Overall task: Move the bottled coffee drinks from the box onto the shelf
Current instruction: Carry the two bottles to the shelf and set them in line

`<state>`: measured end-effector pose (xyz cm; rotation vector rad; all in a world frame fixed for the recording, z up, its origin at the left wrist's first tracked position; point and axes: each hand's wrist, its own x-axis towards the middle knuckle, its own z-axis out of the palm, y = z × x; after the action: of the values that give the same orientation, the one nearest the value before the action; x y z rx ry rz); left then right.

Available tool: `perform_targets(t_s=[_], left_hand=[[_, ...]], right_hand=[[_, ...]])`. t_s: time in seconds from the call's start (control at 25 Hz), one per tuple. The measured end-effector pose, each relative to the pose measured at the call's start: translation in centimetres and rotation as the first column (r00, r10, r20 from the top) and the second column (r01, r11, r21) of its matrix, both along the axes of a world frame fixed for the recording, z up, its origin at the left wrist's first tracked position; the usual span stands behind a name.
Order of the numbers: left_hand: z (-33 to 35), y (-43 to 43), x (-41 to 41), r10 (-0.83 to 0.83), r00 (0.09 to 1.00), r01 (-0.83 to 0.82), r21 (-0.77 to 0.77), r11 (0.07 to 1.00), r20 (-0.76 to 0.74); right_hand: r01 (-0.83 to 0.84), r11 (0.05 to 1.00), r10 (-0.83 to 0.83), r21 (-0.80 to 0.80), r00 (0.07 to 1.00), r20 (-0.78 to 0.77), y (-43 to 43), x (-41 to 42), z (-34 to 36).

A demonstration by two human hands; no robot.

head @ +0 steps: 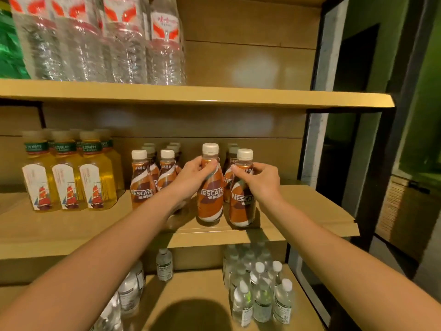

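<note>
Two brown coffee bottles with white caps stand upright near the front of the middle shelf (298, 225). My left hand (194, 174) grips the neck of the left coffee bottle (210, 201). My right hand (261, 179) grips the neck of the right coffee bottle (242, 206). To the left stand more coffee bottles (142, 185) in rows, with several others behind, partly hidden. The box is out of sight.
Yellow tea bottles (68, 185) fill the middle shelf's left side. Large water bottles (124, 39) stand on the top shelf (262, 97). Small water bottles (260, 292) crowd the bottom shelf. The shelf's dark frame (310, 149) borders the right side.
</note>
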<state>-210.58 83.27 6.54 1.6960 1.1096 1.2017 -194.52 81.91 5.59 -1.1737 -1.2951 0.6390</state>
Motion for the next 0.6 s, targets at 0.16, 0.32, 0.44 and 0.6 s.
perform_targets(t_s=[0.16,0.32,0.44,0.6], left_hand=[[-1.1,2.9,0.4,-0.008,1.000,0.007,0.018,1.000,0.029],[-2.3,4.7,0.7,0.003,1.000,-0.004,0.006,1.000,0.024],[-2.8,5.3,0.9,0.006,0.999,-0.005,-0.010,1.000,0.039],[-4.0,4.4,0.9,0.035,0.998,-0.039,0.084,0.996,0.048]], right_hand=[[0.001,1.000,-0.001,-0.002,1.000,-0.001,3.6,0.2,-1.2],[-0.003,1.000,0.003,0.009,1.000,-0.017,5.8,0.5,-1.7],[-0.023,0.999,0.024,0.033,1.000,-0.004,6.5,0.5,-2.2],[-0.057,0.996,0.053,0.066,0.997,0.057,6.3,1.1,-3.5]])
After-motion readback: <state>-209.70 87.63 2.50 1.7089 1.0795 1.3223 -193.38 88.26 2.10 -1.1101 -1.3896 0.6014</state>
